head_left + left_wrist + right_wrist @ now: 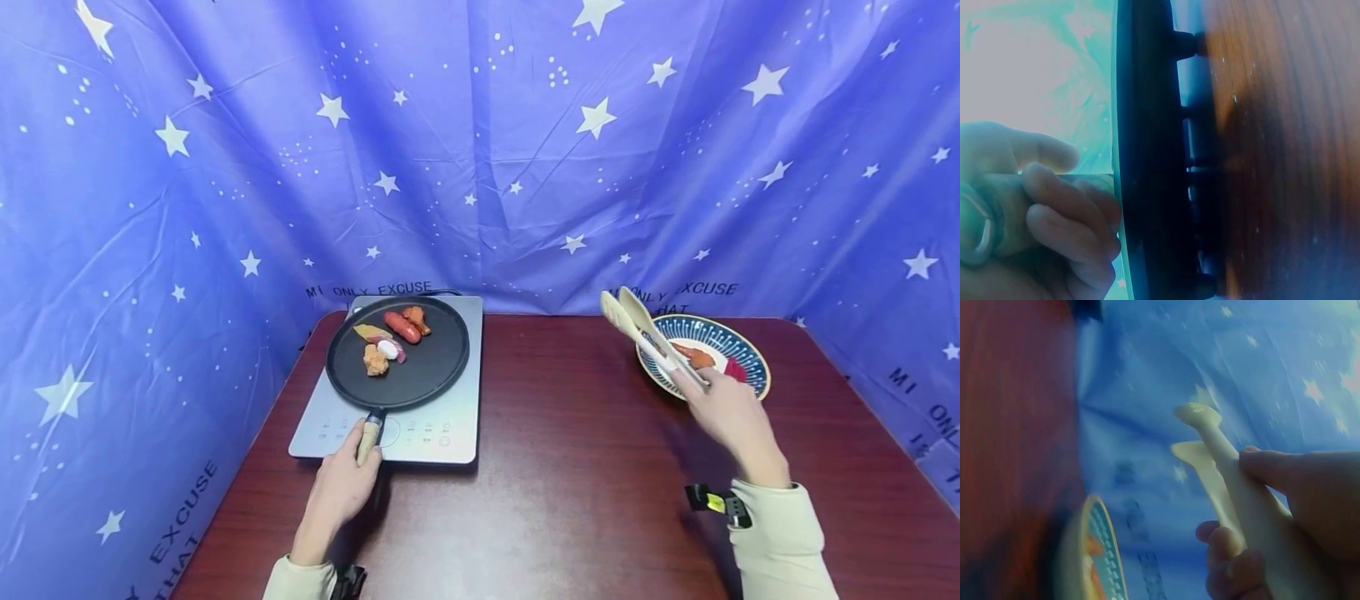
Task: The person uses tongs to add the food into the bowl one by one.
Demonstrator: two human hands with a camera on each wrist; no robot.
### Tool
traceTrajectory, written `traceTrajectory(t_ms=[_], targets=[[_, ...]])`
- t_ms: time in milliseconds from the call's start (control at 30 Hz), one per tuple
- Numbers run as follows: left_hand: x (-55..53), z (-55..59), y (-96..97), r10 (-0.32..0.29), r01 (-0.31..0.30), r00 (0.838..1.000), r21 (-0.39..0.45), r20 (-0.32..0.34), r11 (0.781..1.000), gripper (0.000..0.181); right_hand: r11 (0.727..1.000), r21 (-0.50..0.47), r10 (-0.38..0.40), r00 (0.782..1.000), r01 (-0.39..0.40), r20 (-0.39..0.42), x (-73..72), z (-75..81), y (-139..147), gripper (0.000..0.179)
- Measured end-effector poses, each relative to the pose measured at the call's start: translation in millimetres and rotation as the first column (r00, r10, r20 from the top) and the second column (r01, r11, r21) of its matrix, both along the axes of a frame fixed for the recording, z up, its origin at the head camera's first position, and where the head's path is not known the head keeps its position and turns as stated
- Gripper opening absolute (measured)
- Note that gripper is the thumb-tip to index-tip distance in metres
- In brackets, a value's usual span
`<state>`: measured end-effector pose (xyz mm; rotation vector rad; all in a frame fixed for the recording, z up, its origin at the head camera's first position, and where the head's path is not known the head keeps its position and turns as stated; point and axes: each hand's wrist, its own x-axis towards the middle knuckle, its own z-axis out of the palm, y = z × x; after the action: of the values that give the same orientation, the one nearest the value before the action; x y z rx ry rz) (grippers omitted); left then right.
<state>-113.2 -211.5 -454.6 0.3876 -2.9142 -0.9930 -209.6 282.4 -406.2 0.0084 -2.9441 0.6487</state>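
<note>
My left hand (343,486) grips the wooden-looking handle (367,442) of a flat black frying pan (420,379). In the left wrist view the fingers (1069,231) curl round that handle. On the pan lie a red sausage (402,327), a fried nugget-like piece (375,360), a browned chicken-like piece (415,317) and a thin yellow-pink piece with a white bit. Over a blue patterned plate (757,354), my right hand (731,417) holds pale tongs (637,321), their tips apart with nothing between them. A browned piece (696,357) and a dark red piece (735,370) sit on the plate.
The pan rests on a white induction cooktop (457,433) at the left of the dark red wooden table (555,433). A blue curtain with white stars (495,167) hangs round the table's back and sides.
</note>
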Motion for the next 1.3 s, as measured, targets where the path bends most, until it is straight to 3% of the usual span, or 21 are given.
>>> traceTrajectory(t_ms=[133, 333, 767, 1033, 1300], targets=[[-0.8, -0.7, 1.0, -0.003, 0.003, 1.0, 0.005, 0.0, 1.0, 0.059, 0.996, 0.005, -0.086, 0.995, 0.086, 0.056, 2.5, 3.1, 25, 0.066], [-0.2, 0.1, 0.3, -0.004, 0.004, 1.0, -0.003, -0.016, 1.0, 0.059, 0.981, 0.038, -0.194, 0.968, 0.191, 0.161, 0.3, -2.5, 45, 0.078], [0.7, 1.3, 1.1, 0.003, -0.003, 1.0, -0.002, -0.013, 1.0, 0.058, 0.985, 0.072, -0.174, 0.928, 0.159, 0.329, -2.8, -13.5, 48, 0.069], [2.2, 2.1, 2.1, 0.005, -0.005, 1.0, 0.001, 0.003, 1.0, 0.058, 0.981, 0.107, -0.187, 0.919, 0.159, 0.347, -3.1, -13.5, 46, 0.074], [1.8, 2.2, 1.4, 0.001, -0.002, 1.0, -0.011, -0.013, 1.0, 0.058, 0.982, 0.12, -0.179, 0.924, 0.146, 0.339, -1.2, -7.7, 42, 0.077]])
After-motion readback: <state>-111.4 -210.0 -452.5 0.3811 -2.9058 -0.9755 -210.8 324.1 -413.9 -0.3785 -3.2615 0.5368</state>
